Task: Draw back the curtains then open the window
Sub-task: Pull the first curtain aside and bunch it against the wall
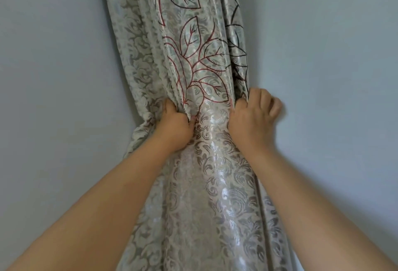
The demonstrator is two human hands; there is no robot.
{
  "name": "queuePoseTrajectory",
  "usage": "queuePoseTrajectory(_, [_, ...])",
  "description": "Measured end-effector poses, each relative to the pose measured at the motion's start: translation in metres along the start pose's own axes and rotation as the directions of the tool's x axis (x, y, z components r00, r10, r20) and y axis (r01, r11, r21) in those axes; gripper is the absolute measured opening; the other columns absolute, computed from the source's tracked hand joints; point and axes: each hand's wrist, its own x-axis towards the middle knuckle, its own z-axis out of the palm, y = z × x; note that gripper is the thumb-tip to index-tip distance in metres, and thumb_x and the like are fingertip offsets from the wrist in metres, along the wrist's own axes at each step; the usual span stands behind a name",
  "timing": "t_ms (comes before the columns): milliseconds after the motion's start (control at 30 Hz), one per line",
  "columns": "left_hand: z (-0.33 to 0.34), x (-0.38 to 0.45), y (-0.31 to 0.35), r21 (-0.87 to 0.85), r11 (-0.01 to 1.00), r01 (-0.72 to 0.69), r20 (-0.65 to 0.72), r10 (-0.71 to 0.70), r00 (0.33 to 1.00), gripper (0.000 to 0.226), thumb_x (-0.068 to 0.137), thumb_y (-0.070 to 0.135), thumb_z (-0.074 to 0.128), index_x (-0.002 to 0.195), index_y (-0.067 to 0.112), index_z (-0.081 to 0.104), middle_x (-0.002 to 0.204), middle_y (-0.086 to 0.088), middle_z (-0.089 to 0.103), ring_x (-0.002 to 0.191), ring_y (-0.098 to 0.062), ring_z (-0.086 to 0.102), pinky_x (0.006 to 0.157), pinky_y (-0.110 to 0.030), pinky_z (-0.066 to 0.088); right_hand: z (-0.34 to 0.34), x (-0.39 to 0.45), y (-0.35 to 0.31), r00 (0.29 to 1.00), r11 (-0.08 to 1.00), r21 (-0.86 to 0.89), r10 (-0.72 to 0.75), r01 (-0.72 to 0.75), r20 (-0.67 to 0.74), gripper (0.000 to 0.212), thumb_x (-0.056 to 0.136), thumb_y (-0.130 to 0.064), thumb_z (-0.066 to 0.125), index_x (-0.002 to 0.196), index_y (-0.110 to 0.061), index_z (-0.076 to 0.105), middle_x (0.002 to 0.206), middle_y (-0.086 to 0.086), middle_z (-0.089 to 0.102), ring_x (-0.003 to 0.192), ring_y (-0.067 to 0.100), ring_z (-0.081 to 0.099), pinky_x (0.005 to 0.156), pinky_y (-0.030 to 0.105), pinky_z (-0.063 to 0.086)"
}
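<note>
A beige curtain (193,44) with a grey damask weave and red and black leaf outlines hangs gathered into a narrow bunch down the middle of the view. My left hand (175,125) is closed on the bunch's left side at mid height. At the same height my right hand (253,115) grips the right edge, its fingers curled around the fabric. Between the two hands the cloth is pinched into a waist, and below them it spreads out wider. No window is in view.
Plain pale blue-grey wall (53,76) lies left of the curtain, and the same wall (333,66) lies to its right. Both of my bare forearms reach up from the bottom corners.
</note>
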Motion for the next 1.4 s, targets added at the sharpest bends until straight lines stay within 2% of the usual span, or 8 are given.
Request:
queuePoseTrajectory(400, [-0.069, -0.077, -0.010, -0.417, 0.909, -0.017, -0.306, -0.123, 0.944, 0.038, 0.088, 0.037, 0.045, 0.121, 0.020, 0.050, 0.134, -0.011, 0.041, 0.123, -0.024, 0.037, 0.099, -0.026, 0.024, -0.034, -0.017, -0.056, 0.981, 0.902, 0.401, 0.097, -0.158, 0.169, 0.018, 0.077, -0.003, 0.058, 0.063, 0.007, 0.053, 0.072, 0.027, 0.058, 0.070, 0.041, 0.056, 0.063, 0.047, 0.045])
queuePoseTrajectory(567, [-0.101, -0.083, -0.003, -0.482, 0.876, 0.029, -0.427, -0.263, 0.865, 0.031, 0.087, 0.036, 0.048, 0.105, 0.014, 0.061, 0.107, -0.003, 0.035, 0.098, -0.015, 0.043, 0.087, -0.012, 0.026, -0.045, -0.021, -0.085, 0.983, 0.850, 0.501, 0.089, -0.160, 0.163, 0.021, 0.084, -0.006, 0.054, 0.067, 0.008, 0.053, 0.075, 0.028, 0.056, 0.065, 0.041, 0.054, 0.059, 0.045, 0.045])
queuePoseTrajectory(733, [-0.106, -0.089, -0.015, -0.394, 0.918, 0.043, -0.458, -0.237, 0.857, 0.032, 0.086, 0.040, 0.048, 0.102, 0.016, 0.062, 0.101, -0.003, 0.036, 0.085, -0.013, 0.042, 0.083, -0.020, 0.030, -0.051, -0.025, -0.089, 0.982, 0.826, 0.544, 0.062, -0.150, 0.176, 0.025, 0.089, -0.014, 0.047, 0.075, 0.007, 0.051, 0.084, 0.028, 0.055, 0.069, 0.042, 0.052, 0.054, 0.040, 0.039])
queuePoseTrajectory(900, [-0.093, -0.104, -0.026, -0.051, 0.999, 0.007, -0.456, -0.030, 0.889, 0.050, 0.086, 0.033, 0.050, 0.123, 0.003, 0.032, 0.131, -0.027, 0.033, 0.118, -0.038, 0.036, 0.097, -0.045, 0.037, -0.053, -0.034, -0.090, 0.978, 0.830, 0.528, 0.095, -0.179, 0.183, 0.019, 0.088, -0.010, 0.047, 0.078, 0.005, 0.050, 0.083, 0.028, 0.055, 0.068, 0.040, 0.053, 0.055, 0.036, 0.035])
queuePoseTrajectory(1000, [-0.089, -0.125, -0.036, 0.076, 0.997, -0.034, -0.421, 0.063, 0.905, 0.067, 0.087, 0.026, 0.051, 0.136, 0.003, 0.012, 0.144, -0.030, 0.019, 0.131, -0.040, 0.024, 0.106, -0.043, 0.023, -0.058, -0.062, -0.100, 0.973, 0.838, 0.507, 0.112, -0.201, 0.202, 0.015, 0.086, -0.005, 0.047, 0.095, 0.007, 0.048, 0.107, 0.036, 0.053, 0.093, 0.048, 0.054, 0.078, 0.053, 0.047])
queuePoseTrajectory(1167, [-0.105, -0.154, -0.047, 0.193, 0.981, -0.024, -0.302, 0.083, 0.950, 0.057, 0.087, 0.011, 0.050, 0.135, 0.000, 0.021, 0.139, -0.024, 0.035, 0.126, -0.036, 0.033, 0.103, -0.039, 0.031, -0.068, -0.084, -0.117, 0.991, 0.796, 0.591, 0.119, -0.128, 0.054, 0.051, 0.078, 0.012, 0.051, 0.120, -0.009, 0.032, 0.132, 0.033, 0.037, 0.123, 0.035, 0.026, 0.101, 0.062, 0.027])
queuePoseTrajectory(1300, [-0.149, -0.187, -0.046, 0.243, 0.969, 0.039, -0.244, 0.022, 0.970, 0.063, 0.083, 0.017, 0.057, 0.134, 0.008, 0.022, 0.127, -0.016, 0.046, 0.114, -0.031, 0.044, 0.087, -0.036, 0.040, -0.099, -0.086, -0.131, 0.998, 0.786, 0.617, -0.065, 0.045, 0.010, 0.047, 0.079, 0.011, 0.039, 0.119, -0.011, 0.043, 0.133, 0.009, 0.019, 0.128, 0.032, 0.016, 0.103, 0.063, 0.009])
queuePoseTrajectory(1400, [-0.203, -0.230, -0.045, 0.381, 0.923, 0.052, -0.175, 0.017, 0.984, 0.066, 0.079, 0.019, 0.061, 0.134, 0.014, 0.025, 0.124, -0.016, 0.050, 0.108, -0.034, 0.050, 0.079, -0.041, 0.046, -0.132, -0.088, -0.144, 0.989, 0.787, 0.608, -0.147, 0.109, 0.014, 0.033, 0.081, 0.002, 0.039, 0.110, -0.006, 0.054, 0.137, 0.019, 0.027, 0.127, 0.034, 0.017, 0.100, 0.067, 0.009])
